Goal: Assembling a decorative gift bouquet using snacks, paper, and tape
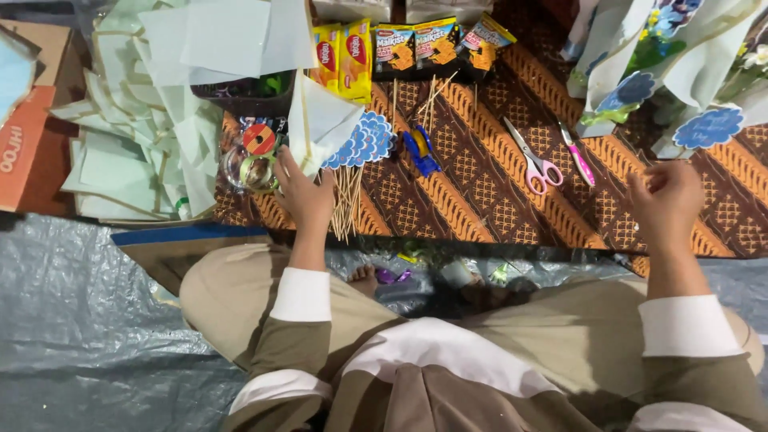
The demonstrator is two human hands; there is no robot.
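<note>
the person sat cross-legged on a grey tarp [72, 320] before a brown patterned cloth [480, 192]. the left hand [302, 192] reached to eleven o'clock, fingers spread and slack, touching a pale paper cone [324, 120] and grasping nothing that i could see. just left of it, at nine o'clock, sat tape rolls [252, 156]. blue tags [364, 140] lay at its one o'clock, and skewers [348, 204] lay just at its three o'clock. the right hand [666, 200] hovered at two o'clock, fingers curled loosely; whether it pinched anything i could not tell. pink scissors [536, 164] lay at its nine o'clock, a pink cutter [578, 156] beside them. snack packets [400, 48] lined the far edge at twelve.
</note>
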